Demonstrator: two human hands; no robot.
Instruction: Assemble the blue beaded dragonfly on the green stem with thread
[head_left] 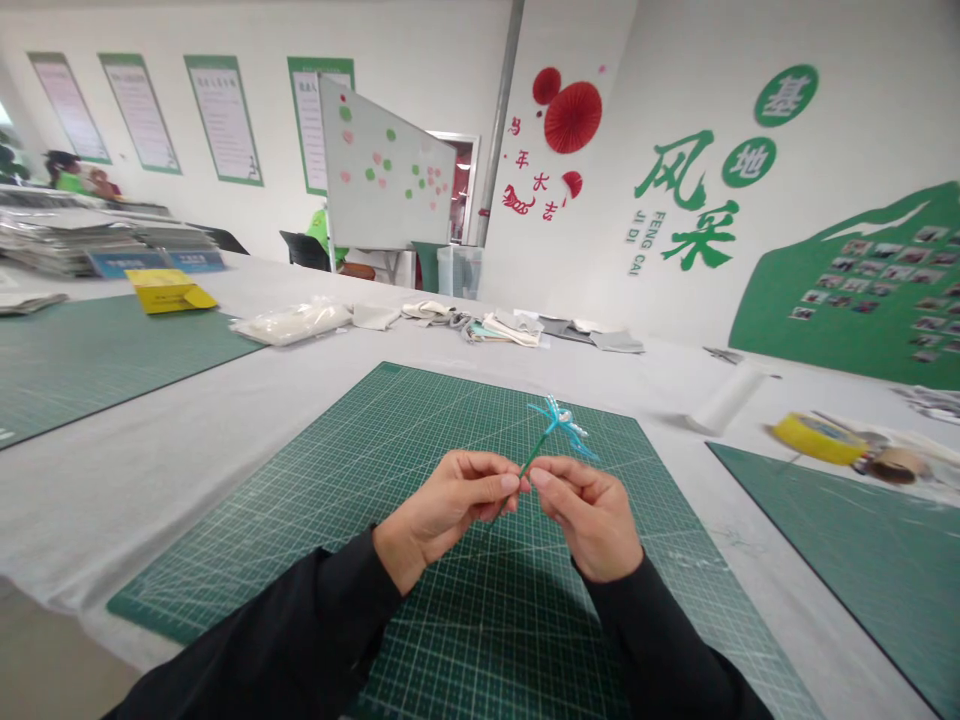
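Observation:
An artificial flower (561,420) with thin light-blue petals and white bead-like tips leans up and to the right on a slim green stem. My left hand (457,500) pinches that stem low down between thumb and fingers. Right beside it, my right hand (589,510) is closed, its thumb and fingertips at the same stretch of stem; whether a thin strip is also between them cannot be made out. Both hands are above a green cutting mat (360,470) with a white grid. The stem's lower end is partly hidden by my left fingers.
Another cutting mat (847,570) lies at the right, near a yellow tape roll (819,438) and a white roll (731,398). Farther back are folded cloths (510,328) and a plastic-wrapped packet (292,322). A yellow packet (169,291) lies on the left mat (97,350).

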